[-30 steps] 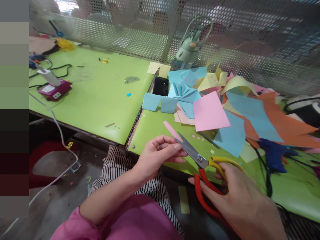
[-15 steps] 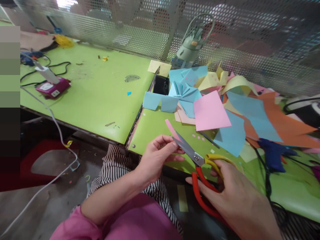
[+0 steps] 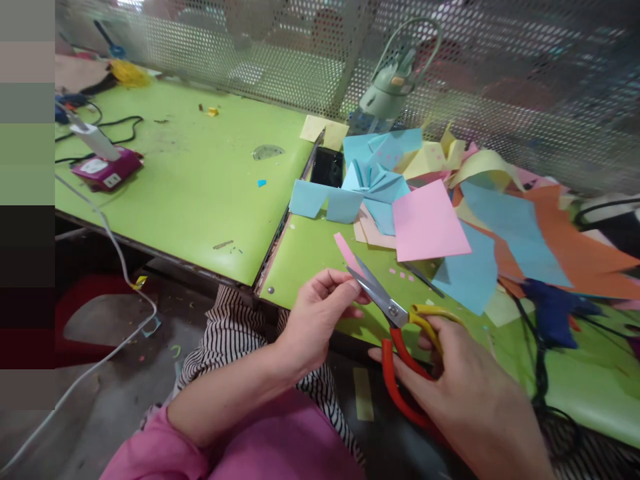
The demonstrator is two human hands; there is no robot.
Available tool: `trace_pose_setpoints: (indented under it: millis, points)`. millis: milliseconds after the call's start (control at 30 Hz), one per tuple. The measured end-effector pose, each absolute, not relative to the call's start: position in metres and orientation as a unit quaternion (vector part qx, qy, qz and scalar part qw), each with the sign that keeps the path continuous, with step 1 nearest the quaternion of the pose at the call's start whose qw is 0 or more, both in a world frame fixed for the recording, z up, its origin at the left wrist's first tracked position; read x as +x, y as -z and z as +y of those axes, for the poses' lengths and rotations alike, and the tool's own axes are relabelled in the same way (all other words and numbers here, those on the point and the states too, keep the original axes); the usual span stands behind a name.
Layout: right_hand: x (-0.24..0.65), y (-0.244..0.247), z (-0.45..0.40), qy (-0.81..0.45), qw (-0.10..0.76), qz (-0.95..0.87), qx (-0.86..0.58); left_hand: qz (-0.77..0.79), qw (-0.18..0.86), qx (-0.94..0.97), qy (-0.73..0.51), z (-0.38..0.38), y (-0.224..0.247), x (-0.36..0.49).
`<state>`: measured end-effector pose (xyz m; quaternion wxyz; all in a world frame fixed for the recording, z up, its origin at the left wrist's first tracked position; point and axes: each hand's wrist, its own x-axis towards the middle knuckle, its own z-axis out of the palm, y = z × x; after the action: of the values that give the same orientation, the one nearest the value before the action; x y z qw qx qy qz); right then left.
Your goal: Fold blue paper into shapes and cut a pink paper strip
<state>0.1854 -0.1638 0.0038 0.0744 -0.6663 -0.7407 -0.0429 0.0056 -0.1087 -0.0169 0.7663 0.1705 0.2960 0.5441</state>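
My left hand (image 3: 320,310) pinches a narrow pink paper strip (image 3: 346,252), whose free end points up and to the left. In my right hand (image 3: 465,377) is a pair of scissors (image 3: 391,309) with one red and one yellow handle. The blades are slightly apart and lie by the strip, close to my left fingertips. A pink paper square (image 3: 430,220) lies beyond the scissors, and several tiny pink pieces (image 3: 401,274) rest on the green table (image 3: 305,257) between them.
Blue folded papers (image 3: 375,183), orange sheets (image 3: 565,233) and a dark blue glue gun (image 3: 550,310) lie at the right. Behind are a black phone (image 3: 327,167) and a bottle (image 3: 383,100). A purple power socket (image 3: 107,167) sits at the left.
The view has shifted slightly, moving the table items a little to the right. The scissor blades look a little wider apart. Both hands keep their hold.
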Motion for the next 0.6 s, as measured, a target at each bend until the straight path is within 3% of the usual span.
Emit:
trace_pose_setpoints:
  millis: [600]
  points:
    - [0.1802,-0.0026,-0.1634,0.017,0.084,-0.733,-0.675,0.289,0.778,0.15,-0.537,-0.1115,0.0193,0.0052]
